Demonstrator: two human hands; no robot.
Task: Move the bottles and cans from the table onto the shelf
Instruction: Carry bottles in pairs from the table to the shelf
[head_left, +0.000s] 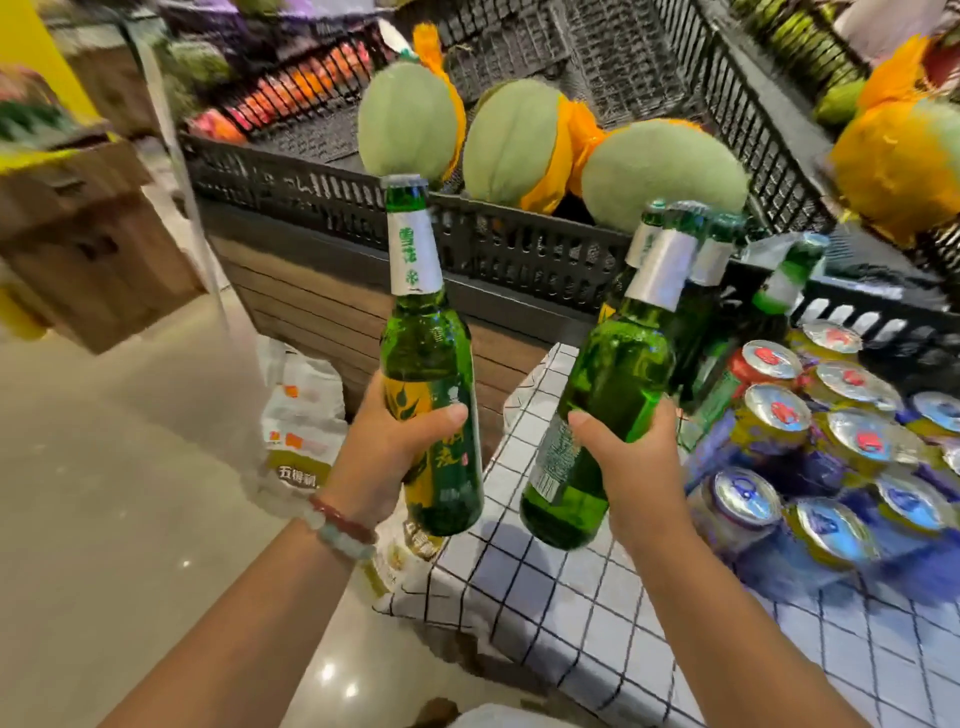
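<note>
Head view: each grip is closed around a green beer bottle's lower body, left hand (384, 457) holding its bottle (428, 364) upright, right hand (639, 467) holding its bottle (608, 395) tilted above the checked worktop (597, 623).

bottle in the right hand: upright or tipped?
Tipped. The green bottle in the right hand leans, neck up and to the right, base lower left.

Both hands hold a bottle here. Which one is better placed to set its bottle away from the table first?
Probably the left hand: its green bottle is upright and off the table edge. The right hand has its tilted bottle over the cloth.
</note>
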